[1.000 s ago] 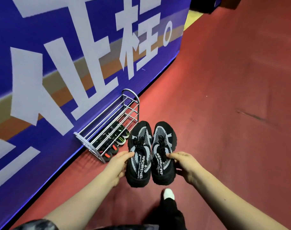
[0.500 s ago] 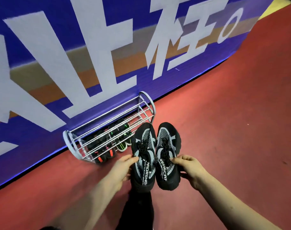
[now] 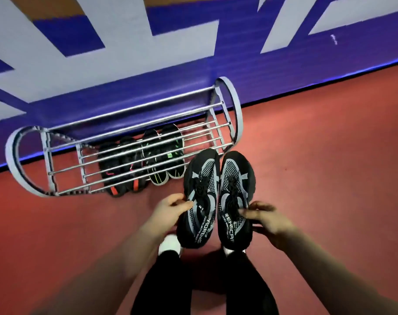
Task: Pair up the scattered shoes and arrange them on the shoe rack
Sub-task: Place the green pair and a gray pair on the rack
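Closer now stands the silver wire shoe rack (image 3: 237, 110); my left hand (image 3: 170, 210) and right hand (image 3: 268, 221) each grip one of the paired black-and-grey mesh trainers (image 3: 200, 196), held by its front right corner, ready for shelving.

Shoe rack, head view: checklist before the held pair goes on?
1. Left hand grips left-hand shoe: ok.
2. Right hand grips right-hand shoe: ok.
3. Held shoes match, side by side, toes toward shoe rack: ok.
4. Upper bars bare: ok.
5. Red-accent pair and green-accent pair sit low, leaving room at the rack's right end: ok.
6. Whether those pairs rest on a lower tier or on the floor: cannot tell.
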Demonstrator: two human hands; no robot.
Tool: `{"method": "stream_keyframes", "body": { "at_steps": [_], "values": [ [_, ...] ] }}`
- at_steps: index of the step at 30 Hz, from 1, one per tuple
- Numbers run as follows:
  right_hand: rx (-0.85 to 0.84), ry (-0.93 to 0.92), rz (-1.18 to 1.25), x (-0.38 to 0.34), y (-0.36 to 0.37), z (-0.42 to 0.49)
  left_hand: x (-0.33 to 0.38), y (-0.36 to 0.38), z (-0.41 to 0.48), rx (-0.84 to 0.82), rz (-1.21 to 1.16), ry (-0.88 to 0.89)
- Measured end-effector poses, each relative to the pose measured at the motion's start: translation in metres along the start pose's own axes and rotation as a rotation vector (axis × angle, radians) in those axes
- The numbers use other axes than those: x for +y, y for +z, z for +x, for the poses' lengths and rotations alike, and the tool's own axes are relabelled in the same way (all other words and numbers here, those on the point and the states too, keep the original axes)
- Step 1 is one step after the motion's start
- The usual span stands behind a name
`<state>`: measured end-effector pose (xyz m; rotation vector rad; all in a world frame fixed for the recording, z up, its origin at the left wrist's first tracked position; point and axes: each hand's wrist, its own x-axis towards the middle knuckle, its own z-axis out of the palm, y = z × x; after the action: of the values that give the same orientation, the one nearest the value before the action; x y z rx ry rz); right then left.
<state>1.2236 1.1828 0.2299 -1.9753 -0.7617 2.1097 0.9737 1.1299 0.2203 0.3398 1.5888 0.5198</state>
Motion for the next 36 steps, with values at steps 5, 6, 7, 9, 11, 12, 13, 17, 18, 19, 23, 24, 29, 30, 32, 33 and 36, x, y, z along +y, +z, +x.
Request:
{"method": "stream_keyframes", "body": {
  "at_steps": [5,6,7,9,11,12,13,17,18,19,23,24,29,30,32,33,36],
  "values": [
    [-0.064,0.023,-0.119,0.029,-0.033,0.086,-0.06,0.032,0.059,0.069,-0.036,-0.017],
    [-0.072,0.026,-0.13,0.035,-0.036,0.099,-0.071,0.036,0.068,0.078,-0.065,-0.048],
    [-0.082,0.035,-0.144,0.042,-0.037,0.111,-0.083,0.041,0.078,0.095,-0.097,-0.088],
    [-0.11,0.054,-0.173,0.057,-0.039,0.137,-0.106,0.049,0.097,0.122,-0.152,-0.127],
    [-0.127,0.072,-0.181,0.073,-0.041,0.164,-0.126,0.053,0.116,0.111,-0.157,-0.125],
    [-0.131,0.074,-0.19,0.077,-0.042,0.177,-0.133,0.054,0.127,0.107,-0.157,-0.126],
    [-0.138,0.068,-0.201,0.079,-0.042,0.189,-0.14,0.054,0.139,0.11,-0.151,-0.12],
    [-0.158,0.032,-0.298,0.086,-0.039,0.236,-0.166,0.051,0.191,0.21,-0.055,-0.085],
    [-0.146,0.016,-0.323,0.088,-0.036,0.248,-0.173,0.05,0.202,0.255,-0.049,-0.056],
    [-0.135,-0.014,-0.35,0.089,-0.032,0.262,-0.174,0.049,0.213,0.284,-0.036,-0.003],
    [-0.083,-0.163,-0.352,0.08,-0.02,0.313,-0.163,0.041,0.256,0.298,-0.083,0.166],
    [-0.083,-0.203,-0.339,0.077,-0.016,0.325,-0.159,0.037,0.269,0.298,-0.103,0.179],
    [0.018,-0.425,-0.332,0.087,0.021,0.372,-0.133,0.016,0.333,0.455,0.042,0.28],
    [0.081,-0.499,-0.37,0.089,0.028,0.383,-0.127,0.014,0.345,0.499,0.083,0.31],
    [0.194,-0.594,-0.398,0.087,0.038,0.397,-0.111,0.012,0.36,0.543,0.142,0.365],
    [0.225,-0.626,-0.376,0.085,0.04,0.405,-0.105,0.012,0.365,0.565,0.172,0.384],
    [0.276,-0.63,-0.249,0.075,0.045,0.421,-0.092,0.018,0.369,0.626,0.225,0.417]
  ]
}}
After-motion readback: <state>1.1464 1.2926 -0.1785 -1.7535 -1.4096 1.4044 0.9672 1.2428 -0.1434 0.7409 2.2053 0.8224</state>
